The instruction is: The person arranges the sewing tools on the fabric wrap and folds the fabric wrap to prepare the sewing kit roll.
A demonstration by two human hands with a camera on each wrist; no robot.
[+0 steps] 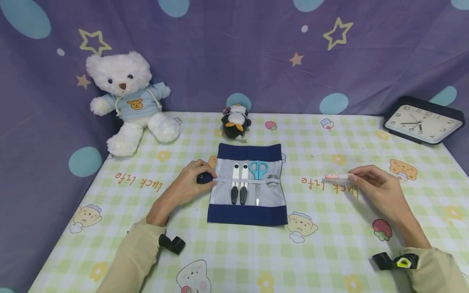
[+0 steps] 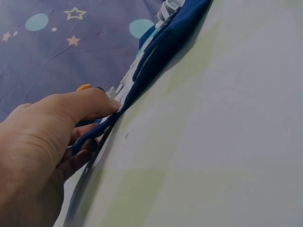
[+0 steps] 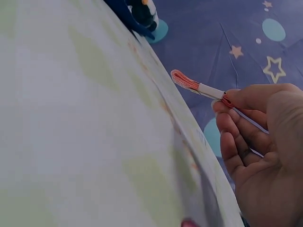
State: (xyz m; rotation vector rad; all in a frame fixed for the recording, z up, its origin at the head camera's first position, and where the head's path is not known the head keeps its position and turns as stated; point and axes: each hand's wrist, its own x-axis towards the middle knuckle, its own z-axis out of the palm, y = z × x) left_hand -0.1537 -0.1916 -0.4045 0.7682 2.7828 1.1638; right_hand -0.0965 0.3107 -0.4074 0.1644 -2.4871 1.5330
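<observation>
A navy-and-grey fabric tool roll (image 1: pixel 247 215) lies unfolded on the table. Under its elastic strap sit two slim white tools with black ends (image 1: pixel 239 191), teal-handled scissors (image 1: pixel 258 173) and a small silvery cylinder (image 1: pixel 272 180), perhaps a thimble. My left hand (image 1: pixel 188 185) pinches the roll's left edge beside a navy snap tab (image 1: pixel 204 177); in the left wrist view the thumb presses on the navy cloth (image 2: pixel 161 52). Well to the right, my right hand (image 1: pixel 379 191) pinches one end of a pinkish-orange thread skein (image 3: pixel 187 82) with a white paper band, held above the tablecloth.
A white teddy bear (image 1: pixel 133 97) in a blue hoodie sits at the back left. Behind the roll is a small penguin plush (image 1: pixel 236 121). A black-framed clock (image 1: pixel 423 122) leans at the back right. The checked tablecloth (image 1: pixel 318 260) spreads between the hands and the front.
</observation>
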